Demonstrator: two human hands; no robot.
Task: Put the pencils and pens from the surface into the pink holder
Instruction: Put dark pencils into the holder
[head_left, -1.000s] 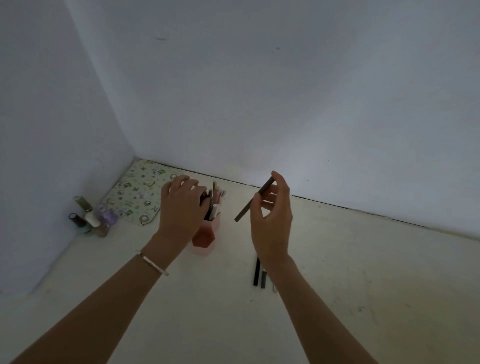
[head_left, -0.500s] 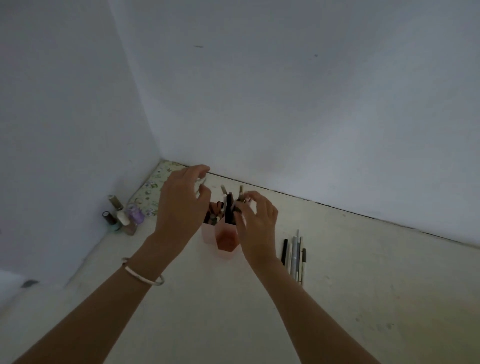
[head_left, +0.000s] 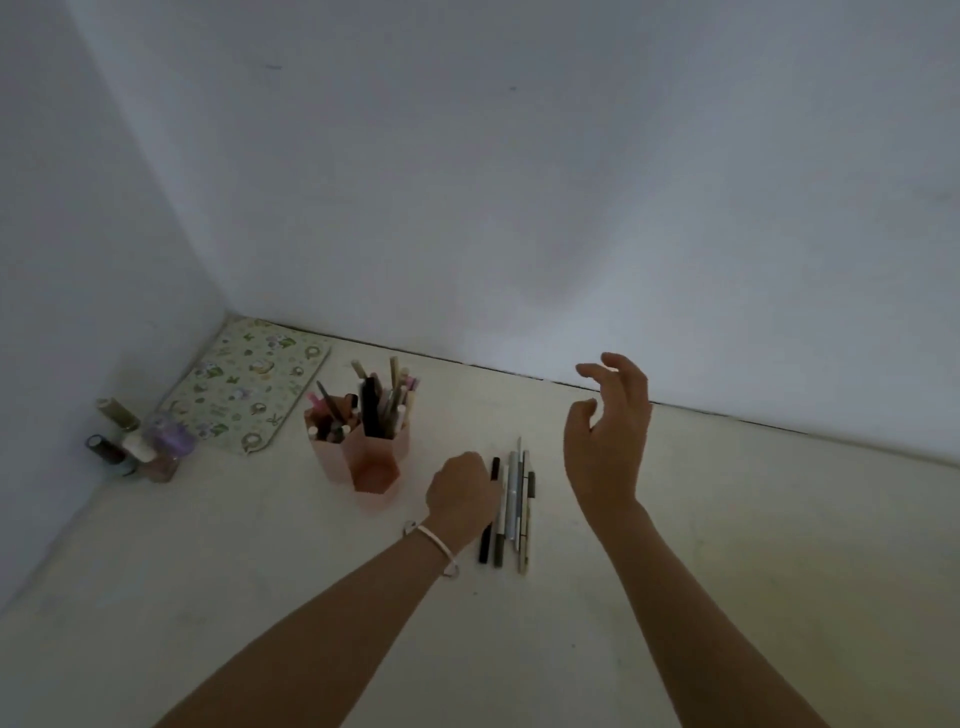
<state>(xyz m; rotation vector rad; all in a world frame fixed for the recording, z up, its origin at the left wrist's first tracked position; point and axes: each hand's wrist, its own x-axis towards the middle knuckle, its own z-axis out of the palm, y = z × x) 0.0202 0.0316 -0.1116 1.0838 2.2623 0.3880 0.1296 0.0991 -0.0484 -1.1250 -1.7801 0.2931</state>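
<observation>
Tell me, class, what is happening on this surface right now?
A person is tidying pens and pencils into a pink holder, which already stands full of them. The left hand is down at a row of pens lying on the pale surface, fingers curled at the nearest one; whether it is gripped is unclear. The right hand hovers open and empty above. Small bottles and a patterned mat sit in the corner.

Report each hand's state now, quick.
Left hand: curled down on the row of pens on the surface; whether its grip has closed on one cannot be told.
Right hand: open, raised, holding nothing.
</observation>
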